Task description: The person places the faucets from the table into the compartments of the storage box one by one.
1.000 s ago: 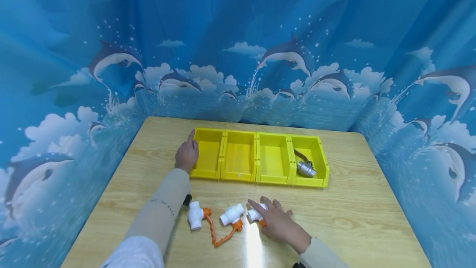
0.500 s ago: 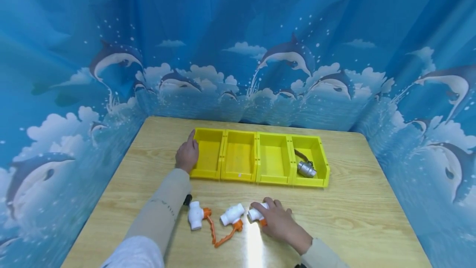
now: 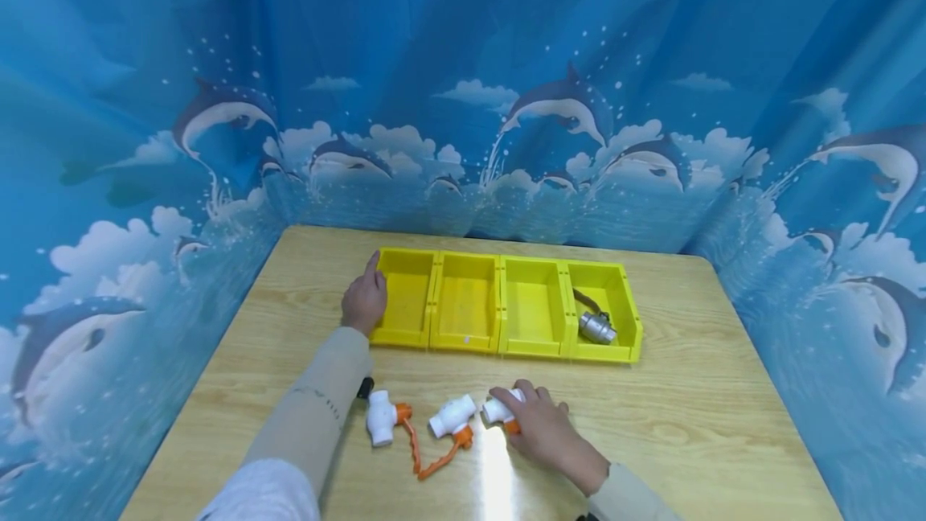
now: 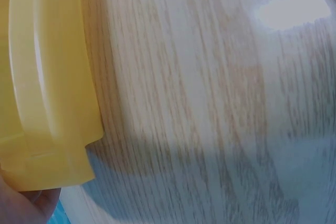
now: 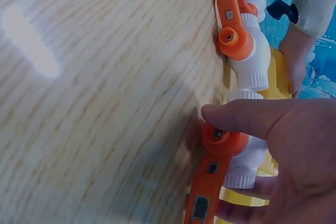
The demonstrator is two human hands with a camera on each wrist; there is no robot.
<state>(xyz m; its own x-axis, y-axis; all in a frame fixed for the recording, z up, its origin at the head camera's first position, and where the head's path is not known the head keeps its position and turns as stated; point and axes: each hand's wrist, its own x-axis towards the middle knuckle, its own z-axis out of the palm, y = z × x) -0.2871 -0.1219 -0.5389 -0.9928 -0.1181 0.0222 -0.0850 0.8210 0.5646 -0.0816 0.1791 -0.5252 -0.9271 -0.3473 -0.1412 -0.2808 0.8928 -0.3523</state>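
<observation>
White valve (image 5: 245, 165) is the thing in hand: it lies on the counter (image 3: 694, 400) in front of the middle of the bin row, and the right hand (image 3: 544, 426) has its grip clamped round it, thumb across the body just above the orange cap and fingers on the far side. Its orange handle (image 5: 205, 195) runs down out of the right wrist view. The step here reads as taking hold; the next move, I judge, calls for firm pressure on the white body and a lift straight up, so that the long handle (awkward to clear) does not catch. Near it lies a middle valve (image 3: 452, 416), and beyond that a left valve (image 3: 380, 419), both white with orange handles whose ends come close together. Behind stand four yellow bins (image 3: 466, 296) in a row; the right-end one holds a metal valve (image 3: 596, 328) with a dark handle. At the other end, the left hand (image 3: 364, 301) touches the outer side of the left-end bin, index finger straight along it; whether that grip pinches the wall or merely rests there I cannot tell. Blue dolphin curtains (image 3: 434, 119) hang behind.
</observation>
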